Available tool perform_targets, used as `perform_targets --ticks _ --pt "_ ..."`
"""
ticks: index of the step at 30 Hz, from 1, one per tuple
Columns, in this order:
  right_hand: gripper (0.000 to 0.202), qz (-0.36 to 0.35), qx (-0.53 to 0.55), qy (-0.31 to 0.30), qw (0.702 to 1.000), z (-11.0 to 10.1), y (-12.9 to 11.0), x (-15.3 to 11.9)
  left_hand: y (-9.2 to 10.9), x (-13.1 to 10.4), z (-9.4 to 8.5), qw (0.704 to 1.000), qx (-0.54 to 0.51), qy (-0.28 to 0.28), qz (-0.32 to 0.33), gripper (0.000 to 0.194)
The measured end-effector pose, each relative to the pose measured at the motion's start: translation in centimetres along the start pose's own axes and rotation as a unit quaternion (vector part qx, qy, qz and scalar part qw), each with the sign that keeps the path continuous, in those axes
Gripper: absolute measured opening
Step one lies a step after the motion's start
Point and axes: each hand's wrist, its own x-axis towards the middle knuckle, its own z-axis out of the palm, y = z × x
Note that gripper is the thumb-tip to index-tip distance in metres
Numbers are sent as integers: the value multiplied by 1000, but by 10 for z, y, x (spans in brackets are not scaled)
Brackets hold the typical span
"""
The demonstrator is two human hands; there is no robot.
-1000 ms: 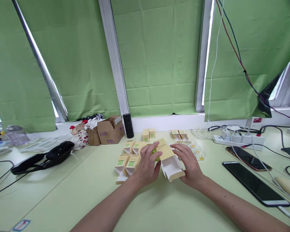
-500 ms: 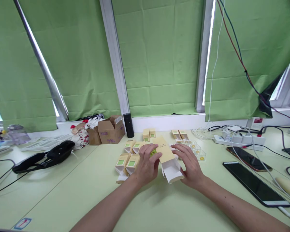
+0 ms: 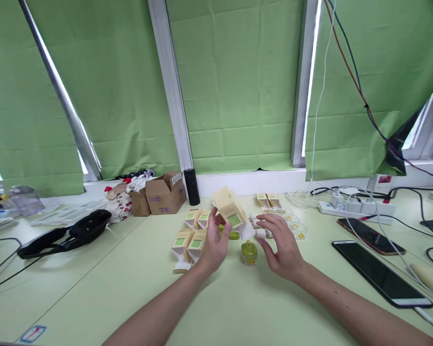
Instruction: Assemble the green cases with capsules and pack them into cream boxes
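Note:
My left hand [image 3: 216, 242] is closed on a small yellow cardboard box [image 3: 228, 204] with a green square window, tilted above the table. My right hand [image 3: 280, 245] holds nothing, its fingers apart and bent. Just left of its fingertips a small clear container with a green lid [image 3: 249, 252] stands on the table. Another green lid [image 3: 234, 235] shows under the held box, partly hidden. Several small white round pieces [image 3: 260, 233] lie beside my right fingers. Behind that hand are clear cups with yellow bits [image 3: 300, 231].
Several open yellow boxes [image 3: 183, 242] stand left of my left hand, with two more [image 3: 268, 201] at the back. A brown carton [image 3: 166, 196] and a black cylinder [image 3: 192, 187] stand farther back. On the right lie phones [image 3: 382, 274], cables and a power strip [image 3: 357, 210].
The box has tipped and moved left and up with my left hand. My right hand has come away from it. The green-lidded container now shows on the table between my hands.

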Motion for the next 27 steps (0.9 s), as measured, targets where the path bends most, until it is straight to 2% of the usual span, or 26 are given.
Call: perform_targets --ticks 3,10,19,27 --pt "44 13 -2 -6 1000 1 0 -1 -1 3 0 998 -50 -5 -31 68" --pt "50 48 17 -38 998 3 0 -5 2 4 4 993 -79 21 -84 60" --pt "57 91 109 -72 987 5 -3 -6 3 2 8 990 -66 5 -121 68" --pt "51 135 192 -100 967 5 -7 -7 15 -2 13 989 -8 -9 -145 63"
